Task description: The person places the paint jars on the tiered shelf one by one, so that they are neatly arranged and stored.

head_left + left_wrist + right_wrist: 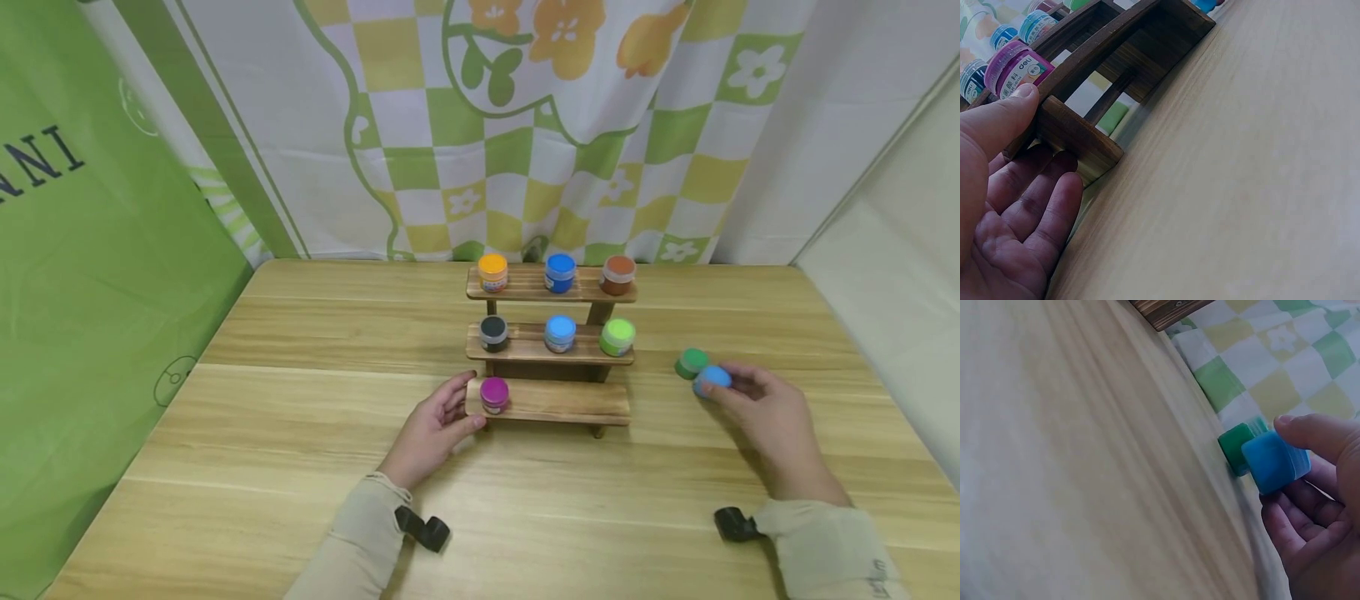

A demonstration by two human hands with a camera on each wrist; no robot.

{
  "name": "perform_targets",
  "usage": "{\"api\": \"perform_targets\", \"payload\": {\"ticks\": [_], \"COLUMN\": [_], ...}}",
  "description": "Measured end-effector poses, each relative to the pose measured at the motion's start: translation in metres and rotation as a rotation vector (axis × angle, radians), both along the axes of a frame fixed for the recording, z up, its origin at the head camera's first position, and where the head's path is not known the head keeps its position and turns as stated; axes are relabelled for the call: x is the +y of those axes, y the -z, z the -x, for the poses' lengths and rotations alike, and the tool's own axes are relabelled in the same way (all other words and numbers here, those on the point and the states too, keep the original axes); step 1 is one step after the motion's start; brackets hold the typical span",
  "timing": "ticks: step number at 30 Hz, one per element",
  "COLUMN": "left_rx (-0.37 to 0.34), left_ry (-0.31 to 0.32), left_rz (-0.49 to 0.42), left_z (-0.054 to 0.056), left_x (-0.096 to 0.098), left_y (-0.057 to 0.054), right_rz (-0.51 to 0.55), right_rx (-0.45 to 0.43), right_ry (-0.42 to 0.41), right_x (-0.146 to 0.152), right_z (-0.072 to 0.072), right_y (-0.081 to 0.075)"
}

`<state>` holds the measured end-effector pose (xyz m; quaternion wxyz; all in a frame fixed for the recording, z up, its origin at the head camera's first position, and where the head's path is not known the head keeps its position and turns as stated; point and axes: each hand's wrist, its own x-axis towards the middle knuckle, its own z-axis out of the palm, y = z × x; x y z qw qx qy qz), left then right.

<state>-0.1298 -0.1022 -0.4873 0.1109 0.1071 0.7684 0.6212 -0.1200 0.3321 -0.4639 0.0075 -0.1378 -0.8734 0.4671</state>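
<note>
At the right, my right hand (776, 421) pinches a light blue paint jar (711, 382) between thumb and fingers. Right behind that jar stands a dark green paint jar (692, 363) on the table. A three-step wooden display stand (573, 402) is in the middle. My left hand (431, 429) holds the left end of its lowest step, the thumb (1013, 109) at the front edge and the other fingers around the end. Close to that thumb sits a purple paint jar (494, 395) on the lowest step.
On the top step are orange (493, 273), blue (560, 273) and brown (618, 275) jars. The middle step bears black (493, 332), light blue (560, 333) and lime green (618, 337) jars. A checked curtain (525, 183) hangs behind the wooden table (337, 333).
</note>
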Motion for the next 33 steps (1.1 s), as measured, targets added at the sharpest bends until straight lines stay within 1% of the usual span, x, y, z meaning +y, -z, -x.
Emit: {"api": "perform_targets", "payload": {"ticks": [3, 10, 14, 22, 33], "left_rx": [0.0, 0.004, 0.007, 0.012, 0.011], "left_ry": [-0.001, 0.004, 0.003, 0.002, 0.005], "left_rz": [-0.001, -0.007, -0.006, -0.003, -0.012], "left_z": [0.0, 0.0, 0.0, 0.001, 0.001], "left_x": [0.0, 0.0, 0.0, 0.0, 0.0], "left_y": [0.0, -0.001, -0.001, -0.001, 0.0], "right_rz": [-0.004, -0.099, -0.104, -0.085, -0.108], "right_rx": [-0.005, 0.009, 0.015, 0.097, 0.178], "right_ry": [-0.002, -0.043, -0.051, -0.104, -0.176], "right_x": [-0.002, -0.007, -0.014, -0.031, -0.052], "right_z": [0.0, 0.0, -0.002, -0.007, -0.012], "right_y": [-0.004, -0.018, -0.027, -0.04, -0.046]}}
